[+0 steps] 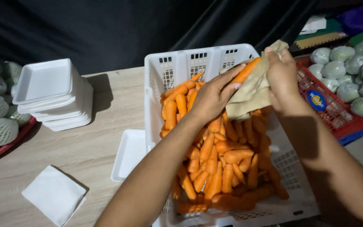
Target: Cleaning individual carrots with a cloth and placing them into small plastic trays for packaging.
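Over a white crate (pixel 156 84) heaped with carrots on the counter (pixel 106 109), the left hand (pixel 213 98) pinches a carrot (pixel 247 70) whose long axis slants up to the right, while the right hand (pixel 281 77) closes a tan cloth (pixel 251 94) around it.

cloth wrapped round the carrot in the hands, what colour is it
Beige-tan, plain with no pattern; the cloth shows best in the head view, around the carrot.

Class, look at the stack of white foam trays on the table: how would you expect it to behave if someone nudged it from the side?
The stack of white foam trays probably weighs little, so it would likely slide on the smooth wooden table. The trays sit nested but slightly uneven, so upper ones might shift or topple.
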